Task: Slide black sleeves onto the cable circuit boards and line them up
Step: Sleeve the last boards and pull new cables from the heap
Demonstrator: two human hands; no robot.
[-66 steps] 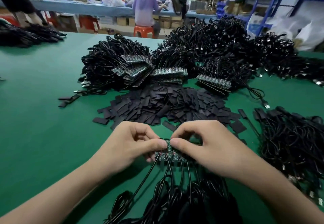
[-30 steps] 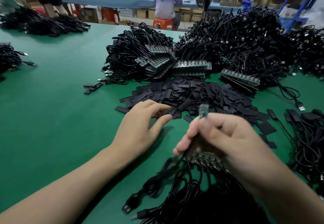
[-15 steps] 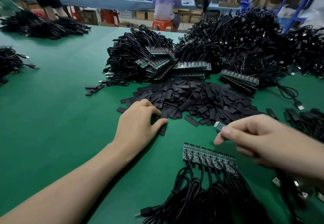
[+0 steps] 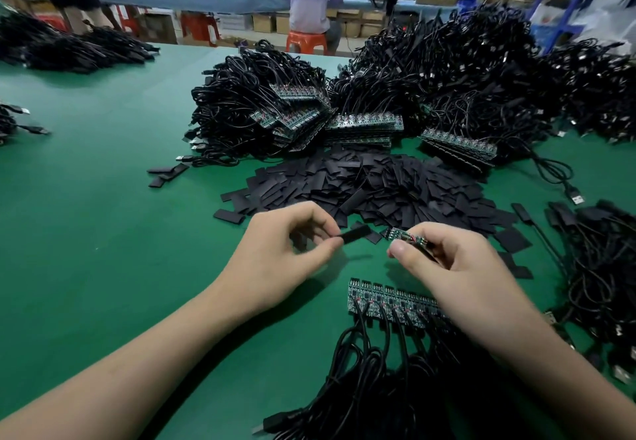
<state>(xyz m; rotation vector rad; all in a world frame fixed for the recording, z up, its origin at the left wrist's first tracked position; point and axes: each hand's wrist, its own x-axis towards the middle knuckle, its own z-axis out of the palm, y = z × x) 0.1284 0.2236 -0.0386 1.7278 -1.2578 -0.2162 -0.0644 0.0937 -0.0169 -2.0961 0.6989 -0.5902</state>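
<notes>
Green table (image 4: 103, 198): mid-table, above the near edge, our left hand (image 4: 275, 260) pinches 1 black sleeve (image 4: 356, 234); our right hand (image 4: 457, 267) grips 1 circuit board (image 4: 399, 234), apart.

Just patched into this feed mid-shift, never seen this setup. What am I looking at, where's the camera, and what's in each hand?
No machine here: a person works with two bare hands, and the one picture comes from a camera on their head, looking forward and down. The left hand pinches a flat black sleeve. The right hand pinches a small circuit board, free end toward the sleeve; they are not yet joined. On the green table, nearer the person, lies a row of bare boards side by side, cables trailing toward the person. Beyond is a loose pile of sleeves, then heaps of black cables.
</notes>
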